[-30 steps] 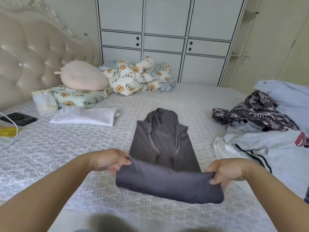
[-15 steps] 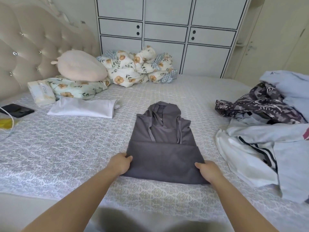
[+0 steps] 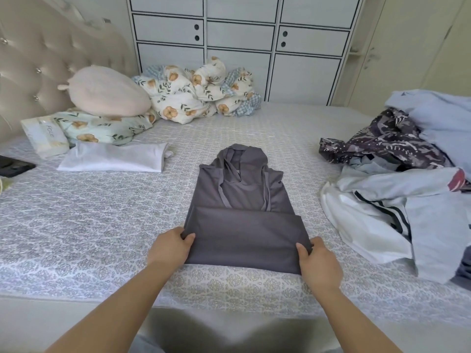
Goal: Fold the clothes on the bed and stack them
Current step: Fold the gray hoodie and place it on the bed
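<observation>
A grey hoodie [image 3: 244, 200] lies flat in the middle of the bed [image 3: 102, 225], hood pointing away from me, its bottom part folded up over the chest. My left hand [image 3: 170, 247] pinches the folded part's left edge between thumb and fingers. My right hand [image 3: 318, 263] pinches its right edge the same way. A folded white garment [image 3: 114, 160] lies to the left near the pillows. A loose heap of unfolded clothes [image 3: 397, 194] sits at the right: pale blue, dark patterned, and white with dark stripes.
Pillows [image 3: 107, 91] and a bundled floral quilt [image 3: 198, 93] lie by the tufted headboard. A tissue pack [image 3: 44, 135] and a black phone [image 3: 14, 165] sit at the far left. White wardrobe doors [image 3: 239, 42] stand behind the bed.
The hoodie's bottom part was lifted in both hands, then laid over the chest. Both hands have since moved to the fold's side edges.
</observation>
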